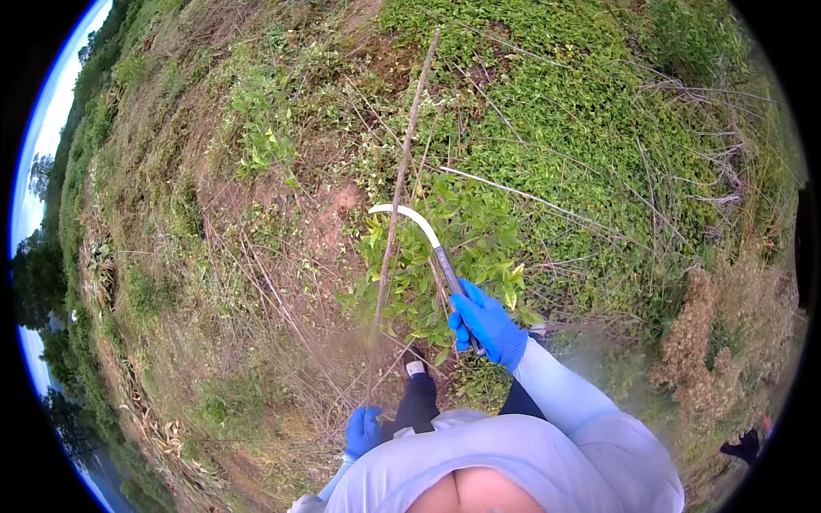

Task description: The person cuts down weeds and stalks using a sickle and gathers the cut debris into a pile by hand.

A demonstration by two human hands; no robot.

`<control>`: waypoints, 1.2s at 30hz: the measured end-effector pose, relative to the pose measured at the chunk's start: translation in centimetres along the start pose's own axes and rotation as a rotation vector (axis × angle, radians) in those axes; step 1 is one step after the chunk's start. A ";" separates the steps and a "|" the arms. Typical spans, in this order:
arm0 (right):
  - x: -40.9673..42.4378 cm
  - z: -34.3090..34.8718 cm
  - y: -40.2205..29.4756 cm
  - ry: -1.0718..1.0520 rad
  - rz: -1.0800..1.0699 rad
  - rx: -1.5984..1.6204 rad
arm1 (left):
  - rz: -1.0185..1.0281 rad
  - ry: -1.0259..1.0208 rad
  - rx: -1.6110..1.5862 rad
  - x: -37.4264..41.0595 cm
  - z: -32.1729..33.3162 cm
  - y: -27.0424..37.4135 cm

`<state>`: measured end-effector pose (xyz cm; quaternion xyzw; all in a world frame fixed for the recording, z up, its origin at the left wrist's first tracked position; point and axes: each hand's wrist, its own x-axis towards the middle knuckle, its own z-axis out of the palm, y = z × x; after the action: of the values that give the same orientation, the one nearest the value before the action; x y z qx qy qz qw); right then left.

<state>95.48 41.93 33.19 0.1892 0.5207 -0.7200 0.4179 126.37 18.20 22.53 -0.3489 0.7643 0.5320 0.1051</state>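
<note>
My right hand (484, 324), in a blue glove, is closed around the dark handle of a sickle (420, 224). The sickle's pale curved blade points left and crosses a long, thin dry stick (402, 160) in the picture; whether they touch I cannot tell. Low in the view, my left hand (363, 431), also in a blue glove, is at the lower end of that stick, with its fingers curled round it. The stick runs up and away from me, over the ground. Under the blade and beside the stick grows a leafy green shrub (474, 231).
Green ground cover (577, 128) spreads over the upper right, crossed by thin dry stems (532, 192). Dry stalks (282, 301) lie left of my foot (415, 367). A brown dried bush (696, 340) stands at the right. Reddish bare soil (333, 205) shows near the middle.
</note>
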 end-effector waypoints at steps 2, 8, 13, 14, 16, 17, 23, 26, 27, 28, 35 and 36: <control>0.6 2.7 2.8 0.031 -0.020 -0.185 | -0.098 0.023 -0.341 -1.3 -1.9 -2.0; -3.7 5.2 10.9 0.232 -0.080 -0.398 | -0.155 0.220 -0.377 -1.4 -7.0 -6.4; -8.3 1.5 16.6 0.516 -0.006 -0.296 | -0.304 0.351 -0.079 2.4 -9.4 -19.1; -8.2 1.4 17.2 0.549 0.014 -0.299 | -0.261 0.378 0.186 3.1 -9.5 -18.9; -7.6 2.1 17.6 0.609 0.070 -0.296 | -0.154 0.303 0.468 8.0 -10.2 -13.9; -7.0 3.1 17.1 0.641 0.106 -0.300 | -0.098 0.205 0.473 10.9 -10.1 -10.8; -1.1 4.1 17.9 0.642 0.265 -0.258 | 0.209 -0.210 0.489 25.6 -1.5 0.6; 0.8 5.4 17.7 0.580 0.342 -0.168 | 0.204 -0.416 0.616 29.5 3.7 5.0; 1.4 5.6 17.8 0.541 0.348 -0.147 | 0.222 -0.413 0.624 30.1 5.5 5.8; 1.6 5.6 18.2 0.505 0.355 -0.118 | 0.243 -0.417 0.639 30.3 7.3 6.5; 0.4 7.1 17.7 0.319 0.444 -0.102 | 0.237 -0.538 0.380 29.6 13.2 4.4; -0.3 6.8 17.4 0.258 0.469 -0.137 | 0.224 -0.424 0.215 28.4 12.9 4.0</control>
<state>110.65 33.97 25.80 0.3660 0.5590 -0.5367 0.5152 100.26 18.43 5.05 -0.1296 0.8112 0.5173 0.2400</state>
